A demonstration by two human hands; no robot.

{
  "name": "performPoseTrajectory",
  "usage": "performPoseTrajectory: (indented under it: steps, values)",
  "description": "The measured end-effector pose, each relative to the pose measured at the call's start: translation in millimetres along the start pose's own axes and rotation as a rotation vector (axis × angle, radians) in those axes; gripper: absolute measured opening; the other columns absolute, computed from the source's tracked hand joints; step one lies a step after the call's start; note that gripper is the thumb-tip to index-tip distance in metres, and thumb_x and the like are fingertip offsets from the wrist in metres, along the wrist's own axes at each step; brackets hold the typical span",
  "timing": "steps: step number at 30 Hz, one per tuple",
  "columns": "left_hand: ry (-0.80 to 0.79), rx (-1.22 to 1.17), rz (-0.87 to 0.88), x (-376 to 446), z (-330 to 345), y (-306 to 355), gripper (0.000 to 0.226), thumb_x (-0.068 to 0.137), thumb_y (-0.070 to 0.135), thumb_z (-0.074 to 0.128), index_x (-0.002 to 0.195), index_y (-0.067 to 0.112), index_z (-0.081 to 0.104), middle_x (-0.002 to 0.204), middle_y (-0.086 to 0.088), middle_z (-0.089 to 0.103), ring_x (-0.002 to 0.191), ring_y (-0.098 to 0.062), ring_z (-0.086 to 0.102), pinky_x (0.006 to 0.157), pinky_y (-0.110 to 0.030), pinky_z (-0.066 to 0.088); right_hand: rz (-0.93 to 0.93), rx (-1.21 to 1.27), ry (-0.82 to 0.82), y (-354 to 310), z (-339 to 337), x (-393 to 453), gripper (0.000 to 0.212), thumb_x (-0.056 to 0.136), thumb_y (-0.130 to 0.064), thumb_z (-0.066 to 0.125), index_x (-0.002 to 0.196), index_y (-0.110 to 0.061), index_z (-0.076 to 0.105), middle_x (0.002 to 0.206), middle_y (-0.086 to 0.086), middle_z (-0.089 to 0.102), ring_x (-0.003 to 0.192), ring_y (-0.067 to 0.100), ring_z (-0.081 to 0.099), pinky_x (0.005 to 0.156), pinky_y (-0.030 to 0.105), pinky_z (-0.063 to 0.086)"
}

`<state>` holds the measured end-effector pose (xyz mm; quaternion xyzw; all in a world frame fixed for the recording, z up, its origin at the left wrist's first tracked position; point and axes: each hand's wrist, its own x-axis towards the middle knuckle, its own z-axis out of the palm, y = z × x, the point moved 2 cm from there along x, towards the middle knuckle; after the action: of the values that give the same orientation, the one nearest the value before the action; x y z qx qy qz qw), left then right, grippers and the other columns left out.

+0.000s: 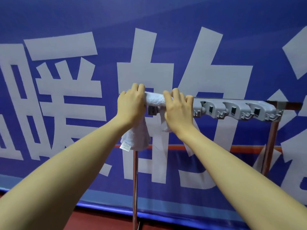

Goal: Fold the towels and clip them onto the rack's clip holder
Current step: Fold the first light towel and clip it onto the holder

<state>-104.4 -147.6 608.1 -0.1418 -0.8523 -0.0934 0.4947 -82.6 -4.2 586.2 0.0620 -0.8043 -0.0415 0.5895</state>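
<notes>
White towel (155, 100) over rack (239, 109) top; left hand (131, 103) & right hand (178, 108) both grasp it. Step: clipping. Next: press fold into clip.

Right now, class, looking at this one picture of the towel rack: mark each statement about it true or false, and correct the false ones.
1. Both hands, left hand and right hand, are on the white towel. True.
2. The towel lies on the floor. False: it is draped over the rack's top, at its left end.
3. The grey clip holder has free clips to the right of the hands. True.
4. The backdrop is red. False: it is blue with pale characters.
</notes>
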Motion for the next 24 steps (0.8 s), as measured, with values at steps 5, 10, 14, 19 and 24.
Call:
performPoseTrajectory:
  steps: [5,10,14,19,24]
  values:
    - [-0.056,-0.061,0.005,1,20,1,0.024,0.075,0.0,0.06,0.098,0.0,0.052,0.093,-0.014,0.056,0.062,-0.026,0.034,0.057,-0.032,0.022,0.035,-0.168,-0.055,-9,18,-9,0.036,0.054,-0.011,0.073,0.089,-0.015,0.063,0.084,0.006,0.057,0.069,0.024,0.054,0.066,0.035,0.036]
    - [-0.026,-0.036,0.224,-12,33,-2,0.038,0.044,-0.009,0.075,0.075,0.001,0.055,0.068,-0.012,0.056,0.043,-0.027,0.037,0.049,-0.026,0.023,0.037,-0.135,-0.169,-24,37,-38,0.052,0.052,-0.029,0.08,0.097,-0.013,0.059,0.09,0.005,0.058,0.08,0.024,0.055,0.077,0.036,0.037]
    - [-0.037,-0.048,0.328,-9,37,-4,0.036,0.041,-0.011,0.071,0.072,0.002,0.056,0.07,-0.012,0.058,0.047,-0.03,0.05,0.05,-0.026,0.031,0.051,-0.044,-0.153,-29,43,-37,0.069,0.062,-0.026,0.072,0.125,-0.008,0.051,0.104,0.008,0.059,0.088,0.027,0.056,0.083,0.037,0.031]
    - [-0.055,-0.107,0.409,-1,36,-12,0.03,0.05,-0.007,0.073,0.078,-0.001,0.061,0.073,-0.014,0.057,0.054,-0.033,0.053,0.058,-0.031,0.042,-0.015,0.113,-0.094,-26,41,-20,0.06,0.066,-0.016,0.069,0.124,-0.007,0.056,0.095,0.006,0.066,0.081,0.028,0.059,0.074,0.033,0.029]
    - [-0.052,-0.025,0.146,-26,48,-20,0.038,0.069,0.02,0.07,0.103,0.008,0.057,0.09,-0.004,0.061,0.075,-0.031,0.058,0.065,-0.03,0.029,0.005,0.028,-0.116,-25,36,-14,0.048,0.068,-0.004,0.036,0.106,-0.008,0.065,0.071,0.001,0.064,0.067,0.024,0.056,0.064,0.033,0.027]
